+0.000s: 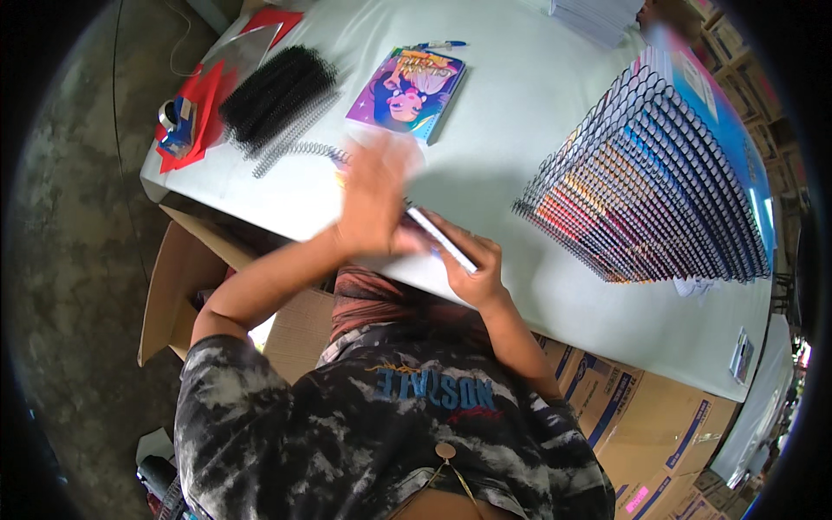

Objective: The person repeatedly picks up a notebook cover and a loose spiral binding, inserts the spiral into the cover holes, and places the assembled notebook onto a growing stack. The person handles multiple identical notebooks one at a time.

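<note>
My right hand (475, 260) grips a notebook (444, 240), held tilted at the table's near edge with its white page edge facing up. Its cover is mostly hidden by my hands. My left hand (377, 199) is raised beside the notebook's upper end, smeared by motion, so its fingers and anything in them cannot be made out. Just left of that hand, a loose wire-like spiral coil (299, 152) stretches over the table. Beyond lies a colourful notebook (406, 94) with a purple and blue illustrated cover.
A tall stack of spiral-bound notebooks (646, 178) stands at the right. Black binding coils (279, 95) are heaped at the left, near red sheets (212, 108) and a blue tape dispenser (177, 126). A pen (444, 44) lies farther back. Cardboard boxes (646, 416) sit below the table.
</note>
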`<state>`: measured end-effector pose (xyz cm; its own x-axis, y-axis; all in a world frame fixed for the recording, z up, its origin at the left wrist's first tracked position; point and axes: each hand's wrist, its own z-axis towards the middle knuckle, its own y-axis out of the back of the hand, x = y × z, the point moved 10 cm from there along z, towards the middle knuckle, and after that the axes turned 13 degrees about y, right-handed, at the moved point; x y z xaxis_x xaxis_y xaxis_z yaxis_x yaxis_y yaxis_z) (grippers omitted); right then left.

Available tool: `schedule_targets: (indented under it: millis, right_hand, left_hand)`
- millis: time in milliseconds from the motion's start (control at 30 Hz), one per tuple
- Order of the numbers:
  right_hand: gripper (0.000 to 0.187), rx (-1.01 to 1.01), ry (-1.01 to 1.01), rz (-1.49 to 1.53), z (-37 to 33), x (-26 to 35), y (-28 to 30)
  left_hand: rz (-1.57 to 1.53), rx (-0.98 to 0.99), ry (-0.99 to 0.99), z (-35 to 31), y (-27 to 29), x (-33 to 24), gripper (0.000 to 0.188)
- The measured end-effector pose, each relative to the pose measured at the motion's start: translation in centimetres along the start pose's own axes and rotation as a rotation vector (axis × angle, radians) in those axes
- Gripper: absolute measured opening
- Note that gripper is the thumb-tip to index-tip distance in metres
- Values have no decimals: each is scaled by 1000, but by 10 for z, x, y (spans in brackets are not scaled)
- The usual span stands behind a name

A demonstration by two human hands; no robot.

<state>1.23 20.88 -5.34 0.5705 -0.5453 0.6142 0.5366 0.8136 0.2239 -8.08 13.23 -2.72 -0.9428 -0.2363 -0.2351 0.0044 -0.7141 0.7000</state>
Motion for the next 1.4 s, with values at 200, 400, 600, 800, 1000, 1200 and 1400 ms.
schedule_targets:
  millis: [200, 400, 600, 800, 1000, 1200, 1400]
  right_hand:
    - [48, 70, 60, 35, 3, 2, -8]
    - [47, 29, 99, -21, 10, 1, -1]
    - [52, 79, 146, -15, 7, 13, -19]
    - [54, 90, 34, 102, 4, 2, -14]
    - [50, -27, 7, 116, 4, -12, -9]
    - [45, 84, 53, 69, 6, -3, -24]
    - [43, -19, 44, 37, 10, -9, -12]
  left_hand:
    - [-38, -400, -291, -3, 41, -2, 100]
    - [-158, 191, -404, -58, -8, -52, 99]
    - [-25, -183, -162, -10, 22, -35, 100]
    - [-110, -247, -203, -27, 16, -34, 95]
    - [-385, 129, -225, -60, -23, -57, 101]
    - [27, 3, -179, -7, 7, -41, 92]
    - [-116, 37, -101, -41, -5, -53, 89]
